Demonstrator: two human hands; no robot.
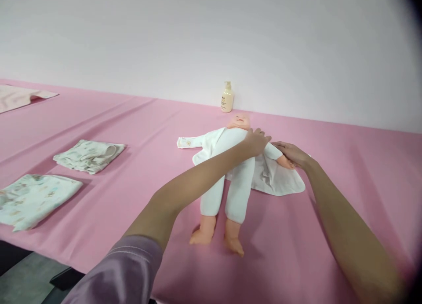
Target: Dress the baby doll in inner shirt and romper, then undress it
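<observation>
A baby doll [238,194] with a white cloth body and bare plastic feet lies on its back, feet toward me. Under it is a white baby shirt [280,181], spread open. One printed-cuff sleeve [191,142] of the shirt stretches out to the left. My left hand [257,142] is curled over the doll's shoulder on the right side of the picture. Beside it, my right hand [290,152] holds the doll's arm on that same side, with the plastic doll hand showing below my fingers. My right fingertips are partly hidden behind the arm.
A pump bottle [227,98] stands beyond the doll's head, close to the white wall. Folded printed baby clothes [89,156] and a folded printed cloth [36,200] lie at left. A pale pink cloth [20,97] lies far left on the pink-covered table [148,132].
</observation>
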